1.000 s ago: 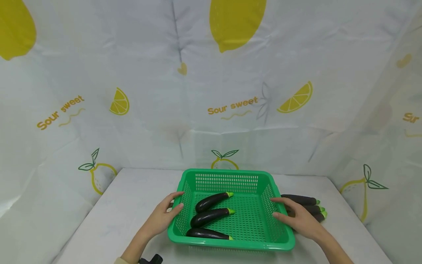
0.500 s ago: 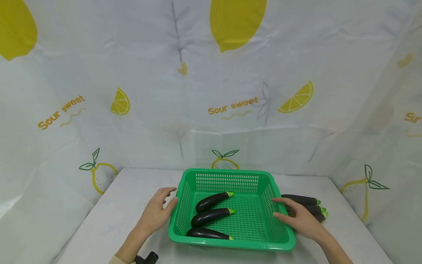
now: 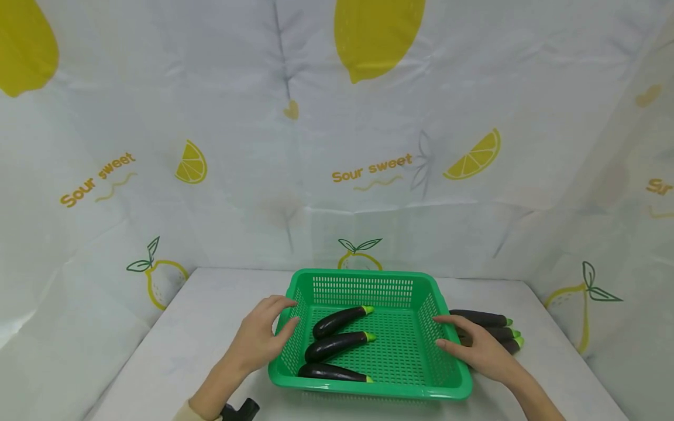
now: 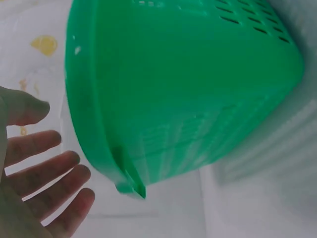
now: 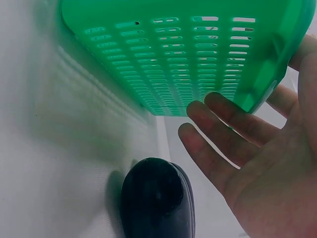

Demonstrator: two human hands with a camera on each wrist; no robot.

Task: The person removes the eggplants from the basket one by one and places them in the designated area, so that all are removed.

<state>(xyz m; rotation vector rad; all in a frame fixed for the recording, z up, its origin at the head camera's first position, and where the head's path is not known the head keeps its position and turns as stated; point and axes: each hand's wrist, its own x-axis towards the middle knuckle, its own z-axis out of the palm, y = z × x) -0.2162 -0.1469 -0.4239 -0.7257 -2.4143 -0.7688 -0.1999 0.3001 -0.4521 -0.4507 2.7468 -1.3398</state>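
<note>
A green plastic basket (image 3: 368,390) stands on the white table with three dark eggplants (image 3: 337,347) lying in it. At its left rim my left hand (image 3: 258,336) hovers with fingers spread; in the left wrist view the fingers (image 4: 57,168) lie apart from the basket wall, with nothing in them. My right hand (image 3: 481,348) holds the right rim, thumb and index finger over the edge and the other fingers (image 5: 225,126) along the outside wall. Several more eggplants (image 3: 481,318) lie on the table just behind the right hand, partly hidden by it.
The white table (image 3: 189,327) runs back to a white curtain (image 3: 237,175) printed with lemons, which also lines both sides. A black device (image 3: 241,409) sits at the left wrist.
My left hand drew back left from the basket rim, then came right again until its fingertips overlap the rim. The right hand, basket and eggplants have stayed put.
</note>
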